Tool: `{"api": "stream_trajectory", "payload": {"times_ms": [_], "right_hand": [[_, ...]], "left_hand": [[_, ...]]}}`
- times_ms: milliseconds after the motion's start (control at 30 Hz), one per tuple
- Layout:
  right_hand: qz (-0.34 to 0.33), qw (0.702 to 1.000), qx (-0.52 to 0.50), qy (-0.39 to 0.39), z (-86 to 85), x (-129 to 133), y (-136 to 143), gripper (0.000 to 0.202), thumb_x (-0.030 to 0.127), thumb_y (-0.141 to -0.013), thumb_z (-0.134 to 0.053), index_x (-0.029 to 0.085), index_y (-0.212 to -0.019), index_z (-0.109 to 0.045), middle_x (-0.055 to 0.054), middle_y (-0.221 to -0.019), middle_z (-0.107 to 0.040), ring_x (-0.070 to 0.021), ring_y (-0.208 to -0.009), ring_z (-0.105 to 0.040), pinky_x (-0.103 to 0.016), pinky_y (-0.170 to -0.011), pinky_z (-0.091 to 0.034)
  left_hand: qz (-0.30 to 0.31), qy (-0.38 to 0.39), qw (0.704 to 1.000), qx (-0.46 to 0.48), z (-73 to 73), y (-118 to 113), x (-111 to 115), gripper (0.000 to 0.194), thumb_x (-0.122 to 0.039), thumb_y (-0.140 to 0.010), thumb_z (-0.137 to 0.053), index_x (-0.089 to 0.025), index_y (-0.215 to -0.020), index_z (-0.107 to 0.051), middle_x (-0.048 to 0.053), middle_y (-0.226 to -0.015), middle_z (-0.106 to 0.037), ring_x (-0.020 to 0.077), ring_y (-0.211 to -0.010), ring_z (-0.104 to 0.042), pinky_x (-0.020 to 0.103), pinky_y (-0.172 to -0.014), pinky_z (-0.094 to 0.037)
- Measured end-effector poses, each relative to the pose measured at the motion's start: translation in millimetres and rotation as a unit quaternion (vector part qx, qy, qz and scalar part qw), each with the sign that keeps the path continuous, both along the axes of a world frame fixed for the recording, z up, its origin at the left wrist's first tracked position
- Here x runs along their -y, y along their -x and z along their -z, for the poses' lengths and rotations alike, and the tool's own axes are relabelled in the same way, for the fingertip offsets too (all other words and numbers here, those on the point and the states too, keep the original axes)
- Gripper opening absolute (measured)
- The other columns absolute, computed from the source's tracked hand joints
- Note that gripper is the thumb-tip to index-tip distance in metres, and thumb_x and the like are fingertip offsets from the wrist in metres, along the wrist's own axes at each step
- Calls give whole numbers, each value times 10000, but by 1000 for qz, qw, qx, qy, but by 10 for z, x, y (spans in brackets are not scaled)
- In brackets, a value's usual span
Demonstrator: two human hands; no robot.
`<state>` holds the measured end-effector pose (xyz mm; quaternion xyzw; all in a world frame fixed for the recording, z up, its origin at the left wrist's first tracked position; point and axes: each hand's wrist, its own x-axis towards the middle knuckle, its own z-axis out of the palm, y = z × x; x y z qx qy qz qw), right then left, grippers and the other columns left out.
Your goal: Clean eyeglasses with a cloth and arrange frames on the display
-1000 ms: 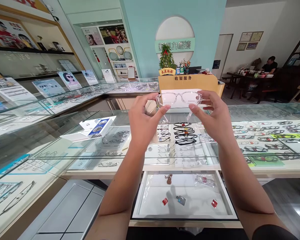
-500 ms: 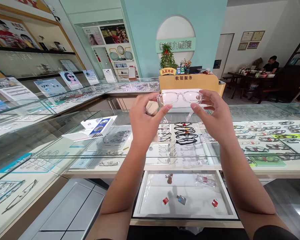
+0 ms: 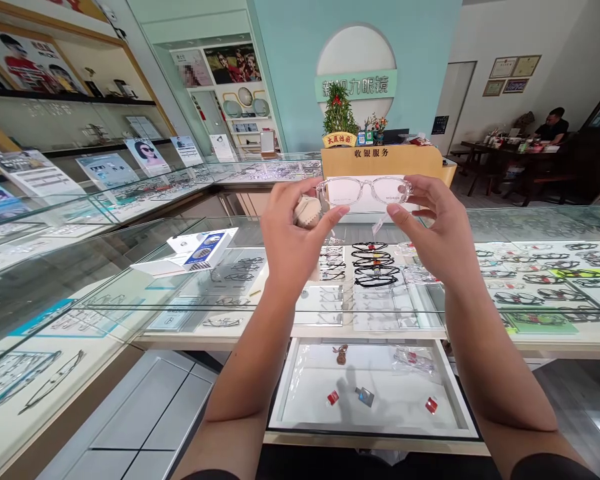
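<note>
Clear-framed glasses (image 3: 365, 191) are held up in front of me, above the glass counter, with a small tag hanging below them. My left hand (image 3: 297, 230) pinches their left side between thumb and fingers and also holds a beige cloth (image 3: 309, 212) against the palm. On the other side, my right hand (image 3: 433, 223) grips the right end with thumb and fingers. Beneath the glasses, a column of dark frames (image 3: 376, 267) lies in the display case.
An open white drawer (image 3: 360, 427) below the counter holds a bagged item and small red tags. A folded white card (image 3: 185, 253) stands on the glass counter at the left. Beyond is a wooden cash desk (image 3: 380, 163); a person (image 3: 553, 127) sits at a far table.
The view has shifted slightly, so the room appears a little further right. Both hands keep their hold on the glasses, and the glasses' position between them is nearly the same.
</note>
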<state>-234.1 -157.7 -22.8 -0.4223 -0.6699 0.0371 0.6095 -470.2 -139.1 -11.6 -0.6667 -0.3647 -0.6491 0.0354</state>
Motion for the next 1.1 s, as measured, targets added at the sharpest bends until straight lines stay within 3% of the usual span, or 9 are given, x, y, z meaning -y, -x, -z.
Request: {"api": "stream_trajectory", "payload": {"times_ms": [400,700,1100], "right_hand": [[6,1000,-5,-5,-38,40,25,461,542,-970,-765,326,-1372,-699,-94,-1359,-783,-324,-1211,-765,-557,-994,-660],[51,996,24,-72,-16,35,76,453,568,-1010,-710,382,-1420,-666,-78,-1396,-751,-324,-1184,-751,-561,-978,-657],[35,998,0,-56,3,25,91,501,566,-1004,-714,373,-1455,-613,-95,-1401,-740,-344,-1253,-723,-586,-1002,-642]], "left_hand": [[12,11,1000,12,16,-13,-13,403,-495,-848,-912,-311,-1187,-795,33,-1112,-736,250,-1062,-692,408,-981,-574],[50,75,994,60,49,4,-107,492,-503,-810,-931,-294,-1234,-793,39,-1130,-771,212,-916,-701,359,-817,-584],[50,83,993,64,54,5,-149,429,-502,-818,-918,-281,-1161,-782,36,-1090,-769,186,-841,-659,331,-726,-554]]}}
